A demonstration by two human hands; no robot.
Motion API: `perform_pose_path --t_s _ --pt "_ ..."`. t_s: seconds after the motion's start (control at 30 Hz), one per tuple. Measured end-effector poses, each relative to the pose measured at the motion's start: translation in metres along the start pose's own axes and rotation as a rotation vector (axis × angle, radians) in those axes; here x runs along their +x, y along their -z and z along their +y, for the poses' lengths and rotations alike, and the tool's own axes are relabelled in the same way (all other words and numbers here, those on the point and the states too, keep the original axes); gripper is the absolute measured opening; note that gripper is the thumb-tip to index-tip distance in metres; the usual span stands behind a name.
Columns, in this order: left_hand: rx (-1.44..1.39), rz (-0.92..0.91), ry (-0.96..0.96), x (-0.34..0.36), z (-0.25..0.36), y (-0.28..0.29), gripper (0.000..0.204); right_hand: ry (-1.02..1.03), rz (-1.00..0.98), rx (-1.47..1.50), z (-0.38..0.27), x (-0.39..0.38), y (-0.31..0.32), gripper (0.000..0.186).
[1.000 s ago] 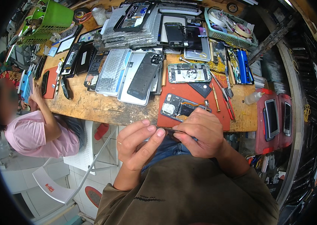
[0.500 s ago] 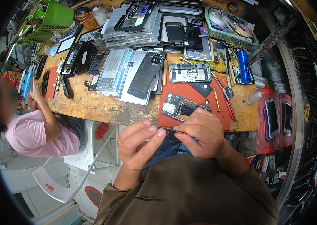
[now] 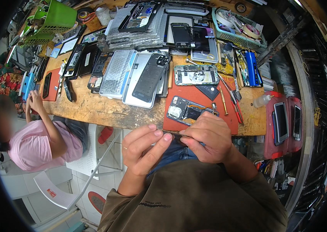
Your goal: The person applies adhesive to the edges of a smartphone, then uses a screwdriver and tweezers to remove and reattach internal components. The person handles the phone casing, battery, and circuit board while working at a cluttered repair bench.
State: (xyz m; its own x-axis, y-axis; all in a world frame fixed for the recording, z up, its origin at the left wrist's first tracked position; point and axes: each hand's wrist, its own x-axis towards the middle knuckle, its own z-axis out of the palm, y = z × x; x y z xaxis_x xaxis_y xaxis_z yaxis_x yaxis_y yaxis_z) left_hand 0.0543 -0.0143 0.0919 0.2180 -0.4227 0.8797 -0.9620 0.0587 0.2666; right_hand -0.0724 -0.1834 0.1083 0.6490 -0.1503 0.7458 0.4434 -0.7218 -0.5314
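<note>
Between my two hands, just off the bench's front edge, is a thin dark strip-like piece (image 3: pixel 177 133), seen nearly edge-on; its kind does not show. The fingertips of my left hand (image 3: pixel 143 149) pinch its left end. My right hand (image 3: pixel 209 137) grips the other end between thumb and curled fingers. Right beyond them lies an opened phone (image 3: pixel 186 110) with an orange flex cable, partly covered by my right hand. It rests on a red mat (image 3: pixel 171 124). Farther back is another opened phone (image 3: pixel 196 74), and a gold screwdriver (image 3: pixel 223 101) lies to the right.
Red-handled pliers (image 3: pixel 237 110) lie near the mat's right side. A phone back cover (image 3: pixel 150 78) rests in a white tray (image 3: pixel 126 101). Behind stand bubble-wrapped stacks (image 3: pixel 132 36) and a tool basket (image 3: pixel 262 43). At left sits a person in a pink shirt (image 3: pixel 35 147) beside a white chair (image 3: pixel 82 164).
My hands keep their grip on the dark piece and have barely shifted. The person at left has leaned back a little and drawn their hands together.
</note>
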Motion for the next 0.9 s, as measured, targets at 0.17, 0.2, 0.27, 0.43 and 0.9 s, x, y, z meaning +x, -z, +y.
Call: perform_pose_path --t_s 0.17,0.2,0.27,0.43,0.9 --pt "0.001 0.010 0.005 0.000 0.000 -0.001 0.037 0.003 0.002 -0.002 0.001 0.000 0.000 0.023" --pt "0.001 0.009 0.008 0.000 0.000 -0.001 0.037 0.002 0.000 -0.003 0.001 0.000 0.000 0.023" --pt "0.002 0.008 0.011 0.000 0.001 -0.001 0.036 0.003 -0.004 -0.009 0.000 0.000 0.001 0.023" --pt "-0.023 0.005 0.045 0.004 -0.002 -0.001 0.040 -0.029 -0.003 0.007 -0.001 0.000 0.001 0.023" --pt "-1.274 -0.027 1.178 0.015 -0.009 -0.005 0.053 -0.929 0.048 0.818 -0.009 -0.012 0.003 0.010"
